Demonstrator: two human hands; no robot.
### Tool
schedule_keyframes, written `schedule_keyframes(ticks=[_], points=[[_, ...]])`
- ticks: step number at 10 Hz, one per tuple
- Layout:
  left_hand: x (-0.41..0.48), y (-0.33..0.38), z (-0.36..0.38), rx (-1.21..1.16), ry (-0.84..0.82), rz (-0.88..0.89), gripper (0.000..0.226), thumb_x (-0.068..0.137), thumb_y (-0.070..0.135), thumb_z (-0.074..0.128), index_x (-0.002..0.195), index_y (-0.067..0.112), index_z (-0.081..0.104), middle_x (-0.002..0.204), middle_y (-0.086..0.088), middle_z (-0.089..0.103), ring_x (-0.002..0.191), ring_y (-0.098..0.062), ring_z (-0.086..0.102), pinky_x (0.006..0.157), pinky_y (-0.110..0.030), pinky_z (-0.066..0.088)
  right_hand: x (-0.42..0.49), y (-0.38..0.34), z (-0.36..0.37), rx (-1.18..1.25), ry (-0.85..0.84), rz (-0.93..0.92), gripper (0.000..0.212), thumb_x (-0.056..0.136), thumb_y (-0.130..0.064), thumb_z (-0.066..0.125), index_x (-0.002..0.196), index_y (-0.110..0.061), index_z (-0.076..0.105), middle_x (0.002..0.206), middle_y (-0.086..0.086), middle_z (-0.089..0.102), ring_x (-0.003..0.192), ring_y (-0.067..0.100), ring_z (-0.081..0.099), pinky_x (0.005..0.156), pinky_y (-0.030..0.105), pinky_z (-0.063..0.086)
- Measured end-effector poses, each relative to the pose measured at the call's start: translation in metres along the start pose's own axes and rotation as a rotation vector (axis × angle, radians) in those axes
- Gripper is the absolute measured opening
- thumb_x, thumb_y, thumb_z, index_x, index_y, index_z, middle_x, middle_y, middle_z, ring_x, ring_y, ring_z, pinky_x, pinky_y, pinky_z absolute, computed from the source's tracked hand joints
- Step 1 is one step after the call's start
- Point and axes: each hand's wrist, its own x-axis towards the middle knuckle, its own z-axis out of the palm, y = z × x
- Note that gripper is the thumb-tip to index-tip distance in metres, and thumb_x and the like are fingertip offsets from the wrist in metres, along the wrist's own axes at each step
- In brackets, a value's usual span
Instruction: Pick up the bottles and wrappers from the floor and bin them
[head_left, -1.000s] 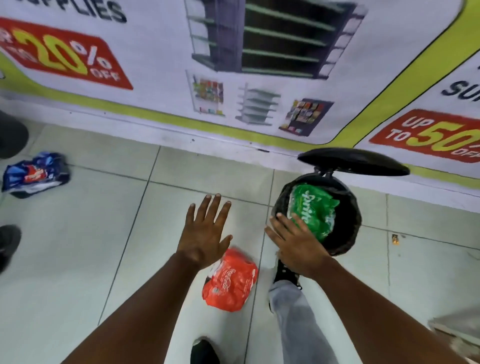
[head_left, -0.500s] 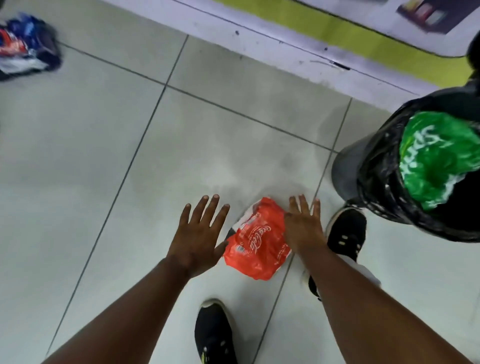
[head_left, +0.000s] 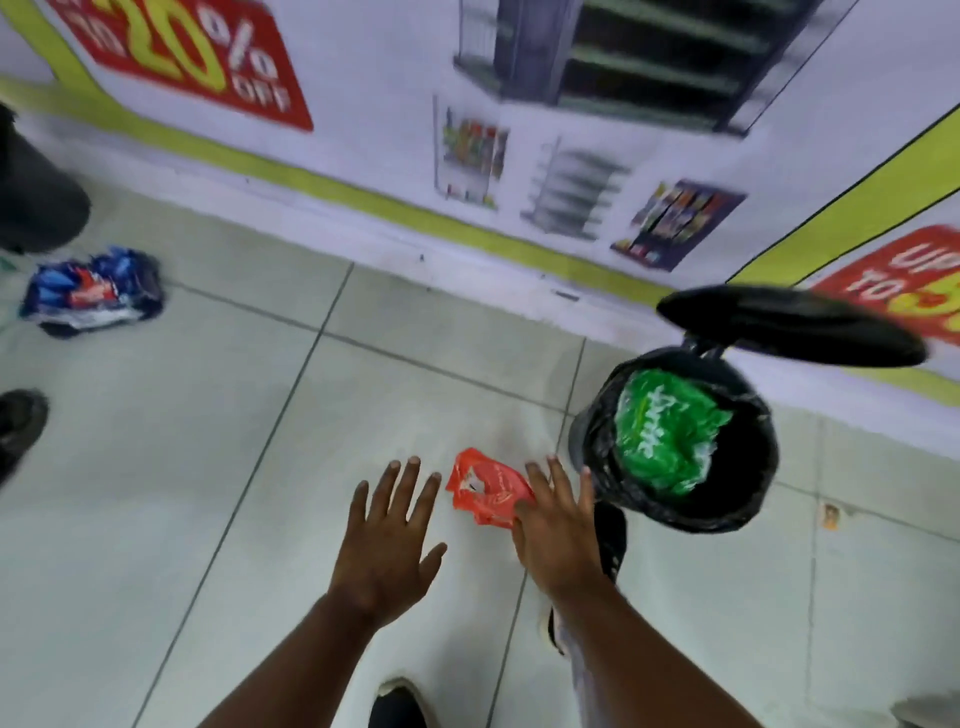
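A crumpled red wrapper (head_left: 485, 488) hangs just above the floor tiles, pinched at its right edge under my right hand (head_left: 556, 525), whose fingers lie over it. My left hand (head_left: 387, 540) hovers to its left, open, fingers spread, holding nothing. Right of my right hand stands a black pedal bin (head_left: 675, 519) lined with a black bag, its lid (head_left: 789, 325) raised. A green wrapper (head_left: 665, 436) lies inside it. A blue wrapper (head_left: 93, 291) lies on the floor at far left. No bottles are in view.
A wall with a printed banner (head_left: 467, 78) runs along the back. A dark round object (head_left: 36, 208) and another person's shoe (head_left: 15, 421) sit at the left edge. My own shoes (head_left: 397, 701) are beneath my arms, one by the bin's base.
My right hand went from the bin down to the red wrapper and took hold of it; it is now raised off the floor. The view has tilted back up to the wall.
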Motion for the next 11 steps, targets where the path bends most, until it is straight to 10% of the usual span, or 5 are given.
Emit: schedule_keyframes(ticks=[4,7,8,11], points=[[0.054,0.093,-0.226,0.003,0.173,0.132,0.079,0.086,0.057,0.039,0.152,0.020,0.017,0.159,-0.012,0.017,0.144,-0.033,0.020,0.107,-0.056,0.033,-0.063,0.156,-0.249,0.024,0.259,0.432,0.028,0.081,-0.040,0.049,0.093,-0.030,0.072,0.129,0.006,0.060,0.129,0.033,0.044,0.107,0.064,0.024],[0.091,0.126,-0.235,0.094,0.189,0.254,0.076,0.086,0.054,0.042,0.151,0.019,0.023,0.157,-0.013,0.024,0.142,-0.033,0.026,0.107,-0.054,0.034,-0.074,0.198,-0.213,0.017,0.072,0.519,0.024,0.078,-0.045,0.060,0.096,-0.034,0.072,0.137,0.009,0.056,0.134,0.037,0.039,0.106,0.068,0.021],[0.088,0.123,-0.226,0.132,0.164,0.267,0.076,0.085,0.054,0.040,0.151,0.020,0.024,0.158,-0.012,0.023,0.142,-0.033,0.025,0.107,-0.054,0.034,-0.077,0.197,-0.194,-0.012,-0.127,0.523,0.061,0.067,-0.046,0.077,0.124,-0.031,0.060,0.148,0.012,0.043,0.139,0.039,0.031,0.106,0.071,0.019],[0.089,0.118,-0.227,0.157,0.189,0.260,0.077,0.085,0.055,0.038,0.152,0.020,0.020,0.158,-0.013,0.022,0.142,-0.034,0.025,0.106,-0.054,0.033,-0.075,0.204,-0.193,0.059,-0.109,0.556,0.076,0.085,-0.047,0.058,0.149,-0.021,0.025,0.159,0.009,0.023,0.147,0.033,0.012,0.113,0.061,0.011]])
